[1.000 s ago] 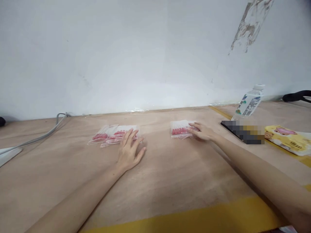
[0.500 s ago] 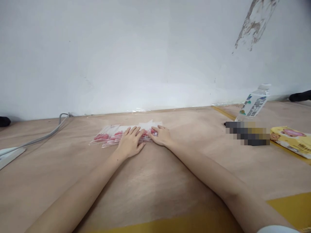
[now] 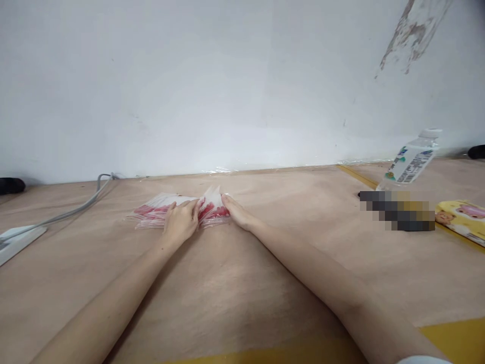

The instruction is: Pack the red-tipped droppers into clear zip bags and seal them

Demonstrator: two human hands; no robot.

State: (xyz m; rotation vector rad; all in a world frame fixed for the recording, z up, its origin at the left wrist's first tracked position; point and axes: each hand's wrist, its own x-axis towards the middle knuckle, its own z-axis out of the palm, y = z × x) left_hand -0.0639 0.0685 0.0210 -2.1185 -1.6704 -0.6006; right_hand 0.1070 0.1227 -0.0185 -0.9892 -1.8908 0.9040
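Note:
A fanned row of flat clear plastic bags (image 3: pixel 151 210) with red on them lies on the brown-covered table top. My left hand (image 3: pixel 181 220) rests over the middle of the row, fingers bent down, with plastic gathered by its thumb side. To its right, some bags (image 3: pixel 214 208) bunch up with their upper corners raised. Against the right end of these bags is my right hand (image 3: pixel 237 212), its fingers stretched out and its edge on the table. The undersides of both hands are hidden.
At the right stand a tilted-looking clear bottle (image 3: pixel 413 159) with a white cap, a pixelated dark object (image 3: pixel 397 210) and a yellow packet (image 3: pixel 464 217). A grey cable (image 3: pixel 76 210) runs to a white flat thing (image 3: pixel 22 242) at left. A white wall (image 3: pixel 189 91) closes off the back.
Both hands have moved left along the bags. The bags between them have been pushed together and now stand up at their corners. The whole view has shifted slightly.

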